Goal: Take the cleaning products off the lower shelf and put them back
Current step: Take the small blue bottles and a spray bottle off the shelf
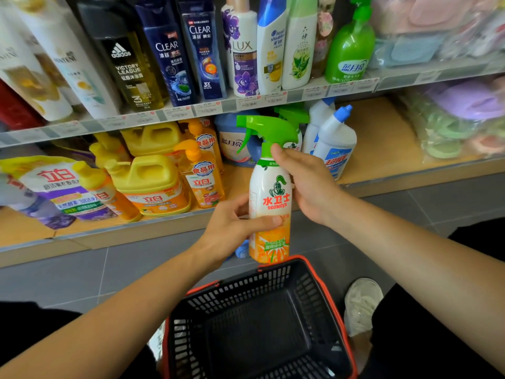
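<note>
A white and orange spray bottle [270,192] with a green trigger head is held upright in front of the lower shelf [175,228], above the far rim of a black basket [262,324]. My left hand [232,228] grips its lower body, thumb across the label. My right hand [306,184] is wrapped round its upper body and neck from the right. On the lower shelf behind stand a second green spray bottle [293,116], two white toilet cleaner bottles [334,143] with blue caps, a blue detergent jug [235,143] and several yellow dish soap bottles [153,181].
The upper shelf [246,103] carries shampoo and body wash bottles and a green pump bottle [351,47]. Packs of slippers [461,116] fill the right side. A purple refill pouch [54,187] lies at the left. The floor is grey tile; my shoe [362,302] is beside the basket.
</note>
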`<state>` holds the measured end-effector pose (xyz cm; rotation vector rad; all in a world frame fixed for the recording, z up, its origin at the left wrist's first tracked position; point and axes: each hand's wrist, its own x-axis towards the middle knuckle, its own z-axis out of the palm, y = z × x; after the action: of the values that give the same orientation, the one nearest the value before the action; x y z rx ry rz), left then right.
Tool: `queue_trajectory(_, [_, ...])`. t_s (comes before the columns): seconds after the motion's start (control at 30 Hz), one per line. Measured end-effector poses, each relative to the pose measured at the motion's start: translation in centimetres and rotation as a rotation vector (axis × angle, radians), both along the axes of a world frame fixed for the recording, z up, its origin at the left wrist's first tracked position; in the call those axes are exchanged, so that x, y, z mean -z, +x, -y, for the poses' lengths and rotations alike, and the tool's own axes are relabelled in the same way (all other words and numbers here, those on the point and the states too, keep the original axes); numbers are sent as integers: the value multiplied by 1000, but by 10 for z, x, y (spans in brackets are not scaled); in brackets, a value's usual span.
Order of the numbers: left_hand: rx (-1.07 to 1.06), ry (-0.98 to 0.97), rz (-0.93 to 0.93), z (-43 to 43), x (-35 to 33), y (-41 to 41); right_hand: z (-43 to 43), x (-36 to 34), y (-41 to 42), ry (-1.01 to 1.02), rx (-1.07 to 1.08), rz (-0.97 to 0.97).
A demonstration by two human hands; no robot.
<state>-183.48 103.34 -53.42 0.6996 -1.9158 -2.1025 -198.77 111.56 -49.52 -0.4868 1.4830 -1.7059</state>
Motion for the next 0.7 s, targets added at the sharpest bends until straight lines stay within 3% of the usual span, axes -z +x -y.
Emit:
queue_trajectory(0.07, [-66, -126, 2, -2, 6, -1, 0, 5, 7, 8, 114, -132])
queue_trajectory(0.17, [-110, -239, 17, -1, 10, -1, -2, 10, 13, 25, 66, -264])
queue_trajectory(0.37, [-4, -230, 87, 9, 1, -2, -5, 11, 5, 12, 9, -181])
queue_trajectory(0.47, [-123, -129, 79, 24, -17, -3, -6, 11, 1, -1, -36, -220])
queue_trajectory(0.6, [-299, -199, -132, 42, -41, 0, -8, 16, 1, -8, -93, -269])
queue_trajectory(0.7, [-284, -469, -269, 50, -49, 6, -8, 16, 3, -19, -160, -323])
